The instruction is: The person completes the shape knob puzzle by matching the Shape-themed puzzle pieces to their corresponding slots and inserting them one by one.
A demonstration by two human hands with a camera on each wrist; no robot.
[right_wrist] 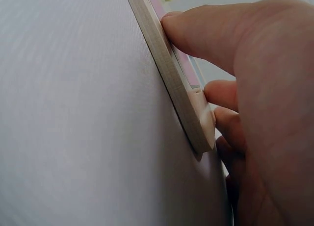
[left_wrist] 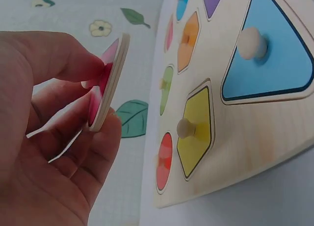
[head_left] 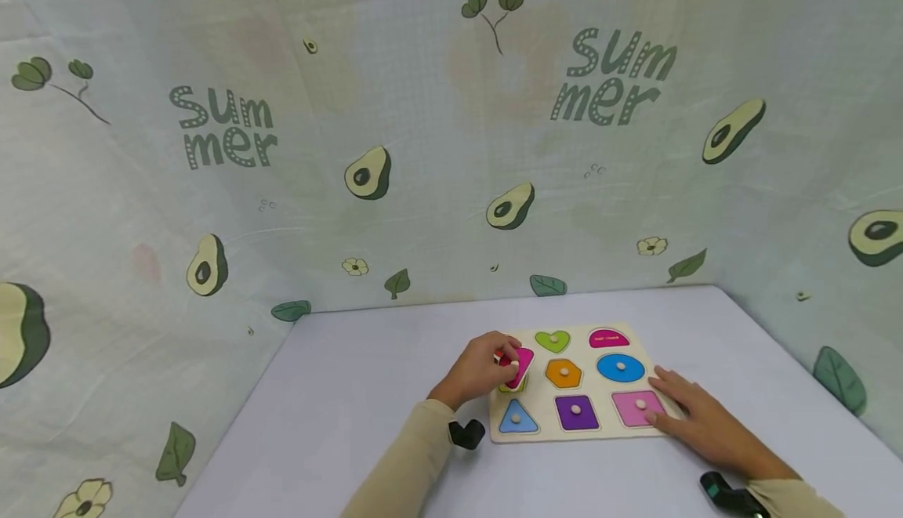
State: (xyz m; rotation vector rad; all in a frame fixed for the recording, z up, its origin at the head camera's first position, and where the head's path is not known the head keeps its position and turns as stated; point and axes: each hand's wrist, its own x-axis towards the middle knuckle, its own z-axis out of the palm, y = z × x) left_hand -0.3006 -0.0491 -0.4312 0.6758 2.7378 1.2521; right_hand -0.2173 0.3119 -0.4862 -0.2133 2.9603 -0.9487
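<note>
My left hand (head_left: pixel 480 371) pinches a magenta knobbed puzzle piece (head_left: pixel 522 365) above the left side of a wooden puzzle board (head_left: pixel 582 431). In the left wrist view the held piece (left_wrist: pixel 109 81) is tilted on edge, apart from the board, with thumb and fingers at its knob side. Below it sits a yellow piece (left_wrist: pixel 197 133) with a round knob, beside a red round piece (left_wrist: pixel 165 162). My right hand (head_left: pixel 701 420) rests at the board's right edge, its thumb on the pink square (head_left: pixel 635 408). In the right wrist view the thumb (right_wrist: pixel 201 32) touches the board's face.
Also on the board are a blue triangle (head_left: pixel 518 418), purple square (head_left: pixel 577 414), orange hexagon (head_left: pixel 563 374), blue oval (head_left: pixel 621 367), green heart (head_left: pixel 553 342) and magenta half-round shape (head_left: pixel 608 338) with lettering and no visible knob. A printed cloth (head_left: pixel 437 110) hangs behind the white table (head_left: pixel 339 393).
</note>
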